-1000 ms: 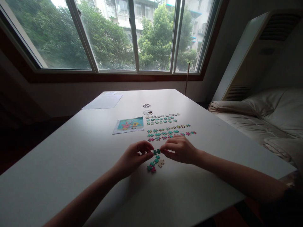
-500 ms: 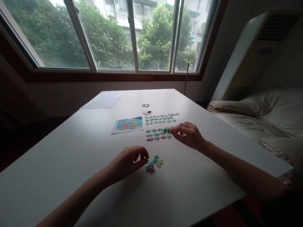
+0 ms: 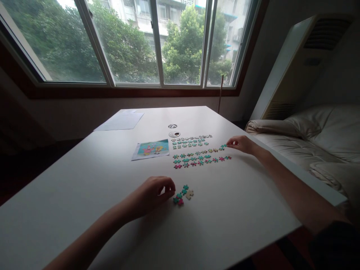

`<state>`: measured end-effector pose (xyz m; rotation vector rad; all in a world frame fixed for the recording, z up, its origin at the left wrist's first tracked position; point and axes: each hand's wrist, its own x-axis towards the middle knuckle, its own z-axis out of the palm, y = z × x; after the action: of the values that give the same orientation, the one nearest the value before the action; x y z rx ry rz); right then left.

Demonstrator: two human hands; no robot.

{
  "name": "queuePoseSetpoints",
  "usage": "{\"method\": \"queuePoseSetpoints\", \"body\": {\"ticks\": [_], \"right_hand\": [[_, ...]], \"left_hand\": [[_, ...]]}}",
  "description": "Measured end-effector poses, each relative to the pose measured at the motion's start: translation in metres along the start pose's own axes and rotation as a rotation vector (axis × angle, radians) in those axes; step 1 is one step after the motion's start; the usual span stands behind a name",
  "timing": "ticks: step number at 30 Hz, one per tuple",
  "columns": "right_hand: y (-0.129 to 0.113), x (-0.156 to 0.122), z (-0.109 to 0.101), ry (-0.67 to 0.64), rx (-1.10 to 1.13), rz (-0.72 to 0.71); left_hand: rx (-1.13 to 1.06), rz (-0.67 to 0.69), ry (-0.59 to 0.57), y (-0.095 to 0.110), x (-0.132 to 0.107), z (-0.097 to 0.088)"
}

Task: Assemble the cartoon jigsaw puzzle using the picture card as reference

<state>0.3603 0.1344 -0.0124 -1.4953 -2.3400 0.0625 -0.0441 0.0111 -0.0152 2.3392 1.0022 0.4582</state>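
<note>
At the right end of a row of puzzle pieces [image 3: 199, 152], my right hand [image 3: 241, 144] pinches a teal puzzle piece [image 3: 223, 147] between thumb and fingers, at table height. My left hand [image 3: 159, 190] hovers low over the table with curled fingers, thumb and fingertips close together. Whether anything is between them cannot be made out. Just right of its fingertips lies a small pile of puzzle pieces [image 3: 179, 198], teal and pink, with one beige piece [image 3: 189, 194] beside it.
A picture sheet [image 3: 150, 149] with cartoon figures lies left of the rows. More rows of pieces [image 3: 191, 142] lie farther back. Behind them are two round items [image 3: 174, 134]. Papers [image 3: 119, 120] lie at the white table's [image 3: 84, 180] far left. A sofa [image 3: 303, 138] stands right.
My right hand has moved right and slightly away with the teal piece, uncovering pieces at the right of the rows. My left hand has closed its fingertips slightly beside the pile.
</note>
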Motion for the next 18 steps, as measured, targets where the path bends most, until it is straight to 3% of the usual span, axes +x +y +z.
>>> {"method": "queuePoseSetpoints", "body": {"ticks": [6, 18], "right_hand": [[0.025, -0.003, 0.004, -0.050, 0.004, 0.101], [0.029, -0.004, 0.006, -0.117, -0.004, 0.163]], "left_hand": [[-0.001, -0.008, -0.011, 0.001, -0.001, 0.000], [0.000, -0.010, -0.023, -0.001, 0.000, 0.000]]}}
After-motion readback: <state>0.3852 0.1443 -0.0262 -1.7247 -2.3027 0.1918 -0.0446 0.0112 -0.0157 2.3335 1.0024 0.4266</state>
